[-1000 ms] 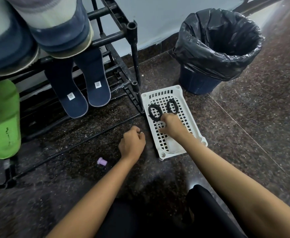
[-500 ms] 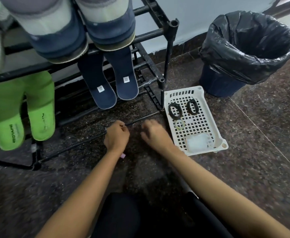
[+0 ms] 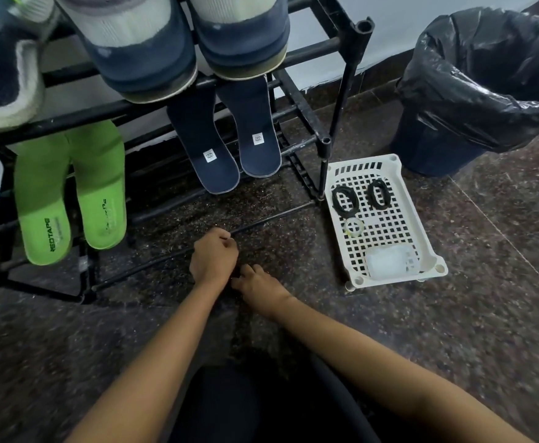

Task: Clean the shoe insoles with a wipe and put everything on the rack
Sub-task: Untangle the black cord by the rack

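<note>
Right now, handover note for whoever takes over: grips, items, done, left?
Hands: left grip curled low over the floor, contents hidden; right grip beside it, state unclear.
On the rack: green insoles and navy insoles on the lower tier, shoes on top.
Floor beside it: basket.
Left: probably rack the basket; no wipe visible, so cleaning can't be confirmed.

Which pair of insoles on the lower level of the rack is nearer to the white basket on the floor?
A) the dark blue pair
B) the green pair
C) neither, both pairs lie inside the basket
A: the dark blue pair leans at the end of the rack next to the white basket, while the green pair sits at the far side from it.
</note>
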A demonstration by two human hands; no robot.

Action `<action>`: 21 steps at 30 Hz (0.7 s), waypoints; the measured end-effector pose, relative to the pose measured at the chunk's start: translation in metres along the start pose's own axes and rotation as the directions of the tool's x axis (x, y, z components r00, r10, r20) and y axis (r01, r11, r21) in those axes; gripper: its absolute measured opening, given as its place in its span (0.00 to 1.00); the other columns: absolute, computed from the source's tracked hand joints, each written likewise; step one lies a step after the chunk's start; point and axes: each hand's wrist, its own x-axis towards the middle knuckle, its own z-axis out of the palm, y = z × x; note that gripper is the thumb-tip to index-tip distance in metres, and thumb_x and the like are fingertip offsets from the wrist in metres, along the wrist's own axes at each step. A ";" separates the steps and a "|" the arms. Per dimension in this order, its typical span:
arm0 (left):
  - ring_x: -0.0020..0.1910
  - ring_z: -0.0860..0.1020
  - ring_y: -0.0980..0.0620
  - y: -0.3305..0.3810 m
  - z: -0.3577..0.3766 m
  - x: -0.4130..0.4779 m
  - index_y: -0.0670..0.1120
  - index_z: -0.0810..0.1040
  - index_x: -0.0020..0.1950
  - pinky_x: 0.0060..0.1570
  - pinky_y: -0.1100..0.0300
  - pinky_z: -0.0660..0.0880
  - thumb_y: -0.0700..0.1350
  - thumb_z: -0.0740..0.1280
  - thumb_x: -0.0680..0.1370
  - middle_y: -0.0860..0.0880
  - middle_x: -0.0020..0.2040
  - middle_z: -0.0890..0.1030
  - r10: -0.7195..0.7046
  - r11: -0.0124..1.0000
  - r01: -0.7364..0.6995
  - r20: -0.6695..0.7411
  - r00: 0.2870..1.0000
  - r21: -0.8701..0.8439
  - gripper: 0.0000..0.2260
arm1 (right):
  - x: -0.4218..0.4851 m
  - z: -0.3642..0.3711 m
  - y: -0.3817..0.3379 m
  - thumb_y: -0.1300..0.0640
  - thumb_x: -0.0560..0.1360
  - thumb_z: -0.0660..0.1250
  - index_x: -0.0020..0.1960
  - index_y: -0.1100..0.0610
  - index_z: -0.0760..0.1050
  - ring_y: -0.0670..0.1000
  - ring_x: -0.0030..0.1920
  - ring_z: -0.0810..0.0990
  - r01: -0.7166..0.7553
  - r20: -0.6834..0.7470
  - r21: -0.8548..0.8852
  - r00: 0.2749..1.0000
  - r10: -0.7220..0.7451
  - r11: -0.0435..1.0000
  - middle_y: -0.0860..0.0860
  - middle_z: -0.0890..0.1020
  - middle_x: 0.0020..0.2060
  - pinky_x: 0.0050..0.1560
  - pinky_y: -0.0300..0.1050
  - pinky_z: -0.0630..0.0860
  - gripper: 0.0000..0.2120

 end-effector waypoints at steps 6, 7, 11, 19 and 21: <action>0.49 0.81 0.48 0.016 0.006 -0.005 0.53 0.79 0.53 0.46 0.53 0.78 0.48 0.65 0.78 0.51 0.50 0.84 0.058 0.997 -0.057 0.028 0.998 -0.044 0.06 | -0.015 -0.005 0.011 0.65 0.77 0.57 0.61 0.58 0.69 0.60 0.57 0.71 -0.139 -0.146 0.243 0.973 0.178 0.960 0.60 0.72 0.55 0.52 0.53 0.74 0.14; 0.49 0.81 0.48 0.020 0.007 -0.005 0.53 0.79 0.53 0.47 0.53 0.78 0.47 0.65 0.78 0.52 0.50 0.84 0.067 0.997 -0.066 0.028 0.997 -0.046 0.06 | -0.020 -0.010 0.016 0.65 0.76 0.57 0.58 0.59 0.70 0.60 0.55 0.72 -0.153 -0.201 0.328 0.953 0.227 0.932 0.59 0.74 0.53 0.51 0.53 0.75 0.12; 0.49 0.81 0.48 0.033 0.016 -0.008 0.52 0.79 0.54 0.47 0.54 0.78 0.47 0.65 0.78 0.52 0.49 0.84 0.095 0.995 -0.094 0.044 0.994 -0.040 0.07 | -0.038 -0.038 0.051 0.64 0.74 0.61 0.46 0.59 0.70 0.60 0.42 0.79 -0.181 -0.393 0.528 0.814 0.428 0.830 0.60 0.80 0.41 0.40 0.52 0.76 0.02; 0.46 0.82 0.49 0.056 0.041 -0.020 0.52 0.79 0.52 0.45 0.54 0.78 0.48 0.65 0.79 0.51 0.46 0.84 0.193 0.981 -0.189 0.145 0.971 -0.039 0.05 | -0.076 -0.068 0.149 0.67 0.70 0.65 0.44 0.63 0.82 0.56 0.40 0.79 -0.353 -0.450 0.624 0.568 0.690 0.697 0.58 0.81 0.38 0.43 0.45 0.76 0.07; 0.45 0.83 0.48 0.062 0.048 -0.023 0.52 0.79 0.52 0.48 0.51 0.79 0.48 0.65 0.78 0.51 0.47 0.84 0.219 0.976 -0.213 0.168 0.961 -0.052 0.05 | -0.088 -0.067 0.166 0.69 0.70 0.64 0.43 0.65 0.81 0.54 0.39 0.78 -0.381 -0.429 0.655 0.523 0.736 0.653 0.57 0.81 0.37 0.39 0.42 0.72 0.07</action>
